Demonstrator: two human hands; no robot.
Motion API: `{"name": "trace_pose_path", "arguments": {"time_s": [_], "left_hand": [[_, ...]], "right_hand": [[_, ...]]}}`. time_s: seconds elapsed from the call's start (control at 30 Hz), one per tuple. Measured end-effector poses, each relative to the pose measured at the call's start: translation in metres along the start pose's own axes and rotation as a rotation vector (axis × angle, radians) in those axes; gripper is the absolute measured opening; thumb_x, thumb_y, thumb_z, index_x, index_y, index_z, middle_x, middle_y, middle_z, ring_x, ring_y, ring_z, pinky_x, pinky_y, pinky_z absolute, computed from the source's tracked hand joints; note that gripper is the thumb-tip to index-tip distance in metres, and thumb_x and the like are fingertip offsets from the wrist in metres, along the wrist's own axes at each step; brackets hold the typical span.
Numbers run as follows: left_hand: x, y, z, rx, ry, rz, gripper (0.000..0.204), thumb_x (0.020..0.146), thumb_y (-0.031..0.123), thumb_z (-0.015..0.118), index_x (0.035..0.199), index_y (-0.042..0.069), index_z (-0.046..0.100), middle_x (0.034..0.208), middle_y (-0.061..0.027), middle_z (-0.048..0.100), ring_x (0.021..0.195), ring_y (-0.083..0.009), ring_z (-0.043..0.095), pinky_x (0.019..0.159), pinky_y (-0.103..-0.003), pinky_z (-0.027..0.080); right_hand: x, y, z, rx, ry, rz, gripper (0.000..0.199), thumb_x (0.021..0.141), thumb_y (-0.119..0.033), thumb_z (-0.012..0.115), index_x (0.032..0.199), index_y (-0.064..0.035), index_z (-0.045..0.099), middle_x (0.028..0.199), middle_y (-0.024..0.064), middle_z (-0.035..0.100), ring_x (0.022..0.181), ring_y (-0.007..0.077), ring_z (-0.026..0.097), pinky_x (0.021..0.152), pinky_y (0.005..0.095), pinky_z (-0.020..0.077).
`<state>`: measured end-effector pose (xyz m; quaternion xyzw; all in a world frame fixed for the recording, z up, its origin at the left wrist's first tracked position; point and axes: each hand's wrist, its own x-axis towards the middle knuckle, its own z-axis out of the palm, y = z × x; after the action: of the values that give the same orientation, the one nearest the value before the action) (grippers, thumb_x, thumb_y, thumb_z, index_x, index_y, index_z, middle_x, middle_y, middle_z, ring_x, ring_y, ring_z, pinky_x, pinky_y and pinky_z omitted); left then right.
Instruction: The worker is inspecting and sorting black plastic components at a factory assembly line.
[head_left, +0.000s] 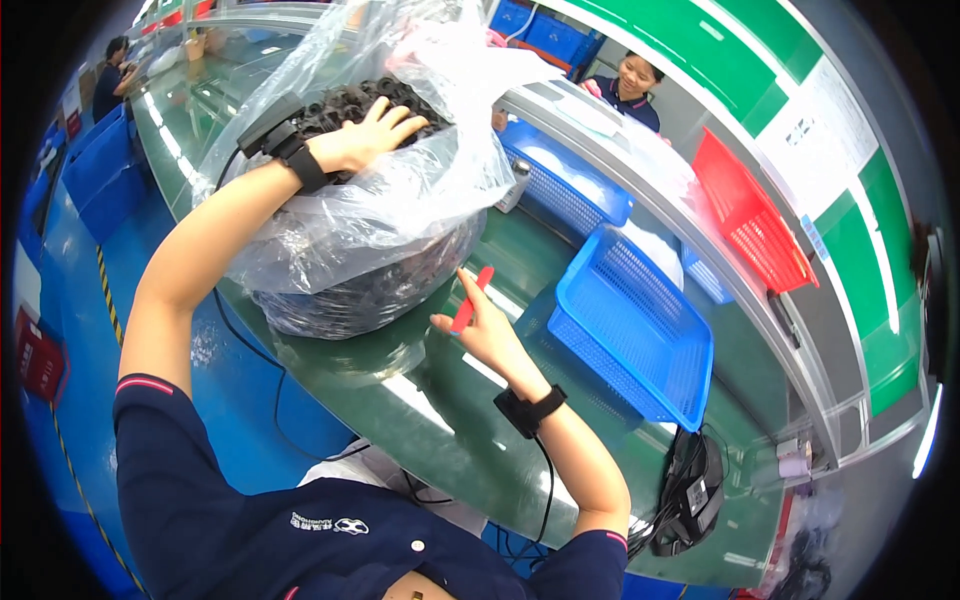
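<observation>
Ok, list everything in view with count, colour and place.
Bag: one, clear, left of centre
Curled pieces: many, dark, inside the bag
Tool: one, red, near the bag
Front basket: one, blue, right of centre
Rear baskets: two or more, blue, behind
Red basket: one, red, upper right
Strap bundle: one, black, lower right
Table: one, green, centre
Bins: blue, far left, count unclear
Co-workers: two, dark-clothed, upper left, upper right
Wristbands: two, black, one per wrist
Left hand: one, bare, over the pieces
Right hand: one, bare, holding the tool

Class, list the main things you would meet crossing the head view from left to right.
Dark red box → blue bin → left hand → right hand with slim red tool → nearest blue basket → red basket.
</observation>
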<state>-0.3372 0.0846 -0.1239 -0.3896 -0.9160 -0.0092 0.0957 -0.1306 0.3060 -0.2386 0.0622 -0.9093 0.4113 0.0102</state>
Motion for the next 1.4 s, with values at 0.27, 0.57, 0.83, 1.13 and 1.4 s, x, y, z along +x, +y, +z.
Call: {"name": "trace_pose_path", "arguments": {"time_s": [0.27, 0.57, 0.83, 1.13, 1.4], "left_hand": [[-0.003, 0.008, -0.001, 0.047, -0.004, -0.043, 0.073, 0.089, 0.046, 0.05, 0.147, 0.018, 0.016, 0.149, -0.0219, 0.017, 0.135, -0.0539, 0.013, 0.091, -0.072, 0.033], [-0.003, 0.001, 0.008, -0.066, 0.116, -0.018, 0.075, 0.077, 0.027, 0.064, 0.142, 0.018, 0.028, 0.138, -0.0162, 0.03, 0.122, -0.0415, 0.034, 0.091, -0.064, 0.042], [0.0, 0.0, 0.012, 0.017, 0.046, -0.05, 0.079, 0.083, 0.025, 0.06, 0.147, 0.017, 0.015, 0.145, -0.0219, 0.024, 0.128, -0.0496, 0.029, 0.088, -0.065, 0.043], [0.006, -0.002, 0.011, 0.03, 0.088, -0.037, 0.075, 0.076, 0.016, 0.065, 0.14, 0.012, 0.028, 0.128, -0.0196, 0.038, 0.113, -0.0452, 0.042, 0.081, -0.061, 0.047], [0.006, -0.002, 0.025, 0.141, 0.227, -0.052, 0.068, 0.082, 0.01, 0.054, 0.143, 0.018, 0.025, 0.135, -0.0237, 0.037, 0.111, -0.0458, 0.047, 0.081, -0.056, 0.05]], "right_hand": [[-0.016, -0.034, -0.018, -0.077, 0.018, -0.119, 0.073, 0.079, -0.029, 0.072, 0.139, -0.0067, 0.036, 0.141, 0.0299, 0.034, 0.133, 0.0374, 0.033, 0.107, 0.0405, 0.0325], [-0.007, -0.099, -0.038, -0.154, 0.487, -0.416, 0.064, 0.069, 0.009, 0.059, 0.129, -0.006, 0.044, 0.14, 0.0275, 0.036, 0.129, 0.0423, 0.037, 0.1, 0.0427, 0.0388], [0.01, -0.106, -0.019, -0.37, 0.444, -0.617, 0.05, 0.068, 0.007, 0.061, 0.116, -0.007, 0.056, 0.113, 0.0208, 0.057, 0.117, 0.0394, 0.045, 0.098, 0.043, 0.0371], [-0.003, -0.089, -0.014, -0.359, 0.362, -0.585, 0.052, 0.066, 0.006, 0.061, 0.115, -0.0062, 0.055, 0.096, 0.0191, 0.056, 0.105, 0.039, 0.049, 0.096, 0.0457, 0.0376], [0.001, -0.084, -0.01, -0.311, 0.372, -0.601, 0.051, 0.064, 0.009, 0.06, 0.113, -0.0051, 0.054, 0.098, 0.0204, 0.055, 0.104, 0.0401, 0.049, 0.095, 0.0449, 0.0392]]}}
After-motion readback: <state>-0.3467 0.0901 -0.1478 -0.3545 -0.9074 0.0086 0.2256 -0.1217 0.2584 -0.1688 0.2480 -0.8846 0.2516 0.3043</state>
